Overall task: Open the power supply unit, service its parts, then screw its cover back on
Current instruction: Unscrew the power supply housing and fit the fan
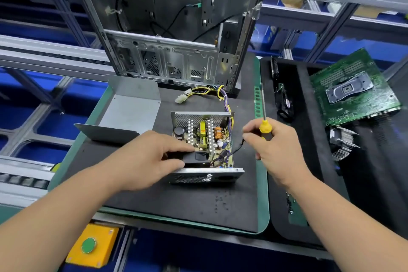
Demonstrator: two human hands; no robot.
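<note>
The removed cover (pixel 123 112) lies far left on the mat. The left hand (pixel 150 157) pinches the black fan (pixel 196 158) inside the open power supply unit (pixel 205 146); the right hand (pixel 273 143) grips the yellow-handled screwdriver (pixel 263 115), tip up. Best lift the fan gently, minding its lead.

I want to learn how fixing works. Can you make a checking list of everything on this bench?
Surface: black mat on a green tray.
Job's things: power supply unit open, circuit board showing; its metal cover lies apart, behind the left hand.
Clutter: motherboard, heatsink, small fan on the right.
Hands: left hand grips a black part inside the unit; right hand holds a yellow-handled screwdriver, tip up.
Cables: yellow and purple wire bundle runs from the unit.
Surroundings: empty computer case standing behind; yellow box with green button.
</note>
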